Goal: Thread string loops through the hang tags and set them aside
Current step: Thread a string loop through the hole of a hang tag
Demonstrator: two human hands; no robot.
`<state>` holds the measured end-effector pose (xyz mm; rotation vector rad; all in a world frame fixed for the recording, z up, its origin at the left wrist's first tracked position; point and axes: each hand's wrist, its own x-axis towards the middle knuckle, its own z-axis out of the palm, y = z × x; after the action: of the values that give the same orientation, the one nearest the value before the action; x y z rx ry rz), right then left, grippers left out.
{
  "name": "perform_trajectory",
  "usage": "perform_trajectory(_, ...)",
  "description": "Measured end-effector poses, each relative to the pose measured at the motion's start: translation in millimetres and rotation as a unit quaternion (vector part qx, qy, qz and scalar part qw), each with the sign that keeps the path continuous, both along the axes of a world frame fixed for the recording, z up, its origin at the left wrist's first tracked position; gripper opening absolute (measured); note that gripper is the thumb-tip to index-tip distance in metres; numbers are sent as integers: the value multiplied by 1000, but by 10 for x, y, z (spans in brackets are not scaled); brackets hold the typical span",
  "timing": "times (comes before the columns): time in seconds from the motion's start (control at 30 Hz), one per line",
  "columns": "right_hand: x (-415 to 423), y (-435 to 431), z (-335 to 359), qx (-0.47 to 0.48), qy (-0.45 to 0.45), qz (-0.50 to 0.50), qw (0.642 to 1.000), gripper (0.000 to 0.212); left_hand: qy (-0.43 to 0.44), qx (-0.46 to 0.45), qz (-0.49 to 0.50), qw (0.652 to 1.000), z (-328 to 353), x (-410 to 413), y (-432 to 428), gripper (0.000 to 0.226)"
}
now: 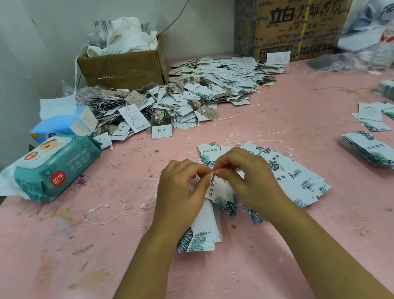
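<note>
My left hand (pixel 180 192) and my right hand (pixel 247 180) meet at the fingertips over the pink table, both pinching a thin string loop (pixel 211 176) at the top of a white hang tag with a green leaf print (pixel 220 198). A small stack of the same tags (pixel 199 237) lies under my left hand. More leaf-print tags (pixel 293 176) fan out to the right of my right hand. Loose string loops (pixel 108 212) lie on the table to the left and behind the hands.
A large heap of strung tags (pixel 183 95) fills the back. Behind it stand a small cardboard box (pixel 123 68) and a big printed carton (pixel 298 13). A wet-wipes pack (pixel 56 166) and tissues (pixel 65 122) sit left. Tag stacks (pixel 373 152) lie right.
</note>
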<state>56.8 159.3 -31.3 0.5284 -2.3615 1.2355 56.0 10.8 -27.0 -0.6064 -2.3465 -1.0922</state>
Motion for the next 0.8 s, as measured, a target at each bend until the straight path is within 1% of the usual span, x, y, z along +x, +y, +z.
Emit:
perform_trajectory(0.2,-4,3,-8,-11,2,11,1000,5,0,6,5,1000,-3,3,-11,14)
perform_trajectory(0.3,0,10,-8,-26,-13,15,999,6,-1,9,-1,1000,-3,5,-16,14)
perform_trajectory(0.33,5,12,-6,-41,-25,18,999,9,-2,10,-4,1000,-2,4,-18,13)
perform_trajectory(0.43,25,11,17,-102,-68,23,992,27,-4,8,-20,1000,4,4,-26,12)
perform_trajectory(0.47,27,11,26,-114,-77,25,990,29,-3,3,-25,1000,5,5,-33,12)
perform_trajectory(0.6,22,23,58,-135,-112,44,983,27,-2,-21,-33,999,-4,-2,-61,11)
perform_trajectory(0.7,27,31,77,-154,-135,75,976,25,-4,-19,-33,999,-7,-9,-67,12)
perform_trajectory(0.8,28,34,81,-165,-149,97,970,26,-8,-12,-35,999,-9,-21,-75,10)
